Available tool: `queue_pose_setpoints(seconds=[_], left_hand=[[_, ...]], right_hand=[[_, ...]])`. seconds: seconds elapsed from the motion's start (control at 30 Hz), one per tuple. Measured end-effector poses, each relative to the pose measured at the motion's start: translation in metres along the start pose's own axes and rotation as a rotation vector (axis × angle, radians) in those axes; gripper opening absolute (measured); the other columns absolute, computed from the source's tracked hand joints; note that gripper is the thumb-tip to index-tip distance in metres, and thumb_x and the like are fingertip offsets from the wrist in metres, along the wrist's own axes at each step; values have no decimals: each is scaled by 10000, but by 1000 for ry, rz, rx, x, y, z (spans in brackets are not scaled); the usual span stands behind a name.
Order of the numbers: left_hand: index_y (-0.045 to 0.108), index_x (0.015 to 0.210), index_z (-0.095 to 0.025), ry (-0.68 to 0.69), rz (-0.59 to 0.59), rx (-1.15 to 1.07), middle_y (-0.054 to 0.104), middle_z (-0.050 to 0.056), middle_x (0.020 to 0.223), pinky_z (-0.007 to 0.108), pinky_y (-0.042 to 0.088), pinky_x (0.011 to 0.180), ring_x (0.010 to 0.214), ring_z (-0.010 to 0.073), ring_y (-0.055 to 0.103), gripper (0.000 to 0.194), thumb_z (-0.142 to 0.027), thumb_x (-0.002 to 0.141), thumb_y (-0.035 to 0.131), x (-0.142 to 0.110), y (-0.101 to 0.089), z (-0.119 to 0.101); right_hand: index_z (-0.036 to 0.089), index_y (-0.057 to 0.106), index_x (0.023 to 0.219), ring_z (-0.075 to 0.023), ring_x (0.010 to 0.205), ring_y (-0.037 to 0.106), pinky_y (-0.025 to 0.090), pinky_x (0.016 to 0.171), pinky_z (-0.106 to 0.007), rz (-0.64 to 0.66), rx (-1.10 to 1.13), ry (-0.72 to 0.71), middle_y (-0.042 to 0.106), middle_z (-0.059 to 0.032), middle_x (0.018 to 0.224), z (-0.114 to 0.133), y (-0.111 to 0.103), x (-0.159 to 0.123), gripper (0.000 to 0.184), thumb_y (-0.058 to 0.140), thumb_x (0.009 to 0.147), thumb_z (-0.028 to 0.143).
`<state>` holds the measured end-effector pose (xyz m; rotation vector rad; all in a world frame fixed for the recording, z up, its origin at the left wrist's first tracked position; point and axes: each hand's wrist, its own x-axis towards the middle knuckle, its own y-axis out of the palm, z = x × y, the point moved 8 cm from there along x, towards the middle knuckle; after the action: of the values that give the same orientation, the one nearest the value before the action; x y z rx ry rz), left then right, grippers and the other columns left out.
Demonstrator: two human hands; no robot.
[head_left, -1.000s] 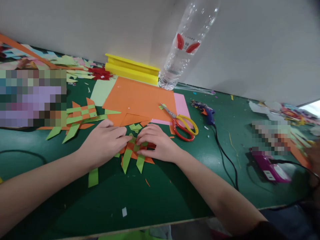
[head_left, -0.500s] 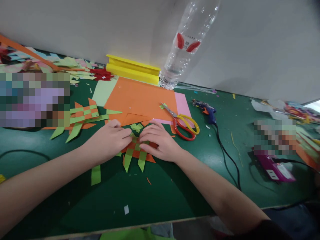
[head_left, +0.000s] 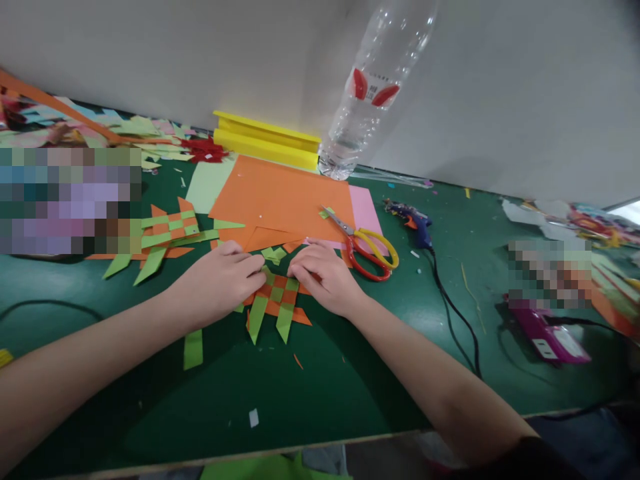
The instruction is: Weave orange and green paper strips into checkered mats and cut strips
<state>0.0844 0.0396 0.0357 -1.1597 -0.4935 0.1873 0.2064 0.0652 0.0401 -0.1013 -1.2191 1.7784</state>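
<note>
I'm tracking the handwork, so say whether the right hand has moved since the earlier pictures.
Yes: judged against the scissors, the right hand has its fingers shifted rightward, closer to them, baring more of the weave.

light: dim, uneven | glare: bottle (head_left: 377, 87), green tabletop (head_left: 350, 393) | edges: stretched | right edge: blurred

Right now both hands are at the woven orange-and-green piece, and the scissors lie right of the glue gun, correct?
No: the head view shows the scissors left of the glue gun. The left hand and right hand are at the woven piece.
</note>
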Motion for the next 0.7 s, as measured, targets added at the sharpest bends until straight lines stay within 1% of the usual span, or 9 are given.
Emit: queue_pose_setpoints(seconds=[0.07,0.2,0.33,0.47,0.53,0.57,0.63,0.7], left_hand=[[670,874,-164,-19,-20,1,583,33,733,348,384,684,663,188,538,310,-54,924,384,-1,2,3],[687,867,-187,-55,-151,16,593,25,691,326,397,613,604,177,538,334,-124,963,374,-3,-7,7],[698,875,-186,-117,-269,-7,602,12,656,320,414,593,605,177,558,252,-136,947,462,-6,-18,11],[698,928,-187,-170,-339,-117,655,22,717,321,443,637,633,174,589,198,-119,911,513,-9,-21,15],[687,981,-180,-200,-326,-172,677,37,771,329,452,660,683,187,614,190,-133,908,518,-8,-18,17],[678,1012,-172,-211,-304,-196,687,49,814,339,457,675,724,201,627,184,-166,915,522,-7,-15,17],[663,1052,-157,-216,-232,-234,698,84,927,368,470,721,838,238,647,215,-275,934,528,-4,-7,17],[658,1077,-149,-202,-149,-255,688,119,1054,406,476,791,973,283,640,315,-396,940,519,-1,1,14]], right_hand=[[204,613,751,-141,795,643,356,1051,-413,2,-1,6,718,-14,801,0,0,0,325,403,991,266],[215,603,735,-141,787,643,364,1050,-413,-1,-5,22,716,-8,800,-1,0,0,331,398,990,267],[209,600,726,-140,780,639,369,1047,-409,-6,-8,20,711,-13,795,0,-1,1,331,400,985,263],[202,602,720,-143,777,637,376,1039,-413,-11,-11,17,708,-18,786,1,-1,1,339,401,985,265],[206,606,727,-144,781,639,376,1040,-417,-24,-10,27,710,-15,790,-1,-2,1,333,405,986,270],[210,608,730,-143,779,639,375,1041,-417,-34,-9,32,709,-11,789,-1,-3,1,330,408,986,269],[215,608,727,-141,767,637,379,1039,-415,-60,-3,39,707,-5,781,-3,-5,0,329,412,986,265],[216,607,717,-140,754,633,394,1024,-410,-80,11,41,705,-2,771,-4,-6,0,333,416,986,260]])
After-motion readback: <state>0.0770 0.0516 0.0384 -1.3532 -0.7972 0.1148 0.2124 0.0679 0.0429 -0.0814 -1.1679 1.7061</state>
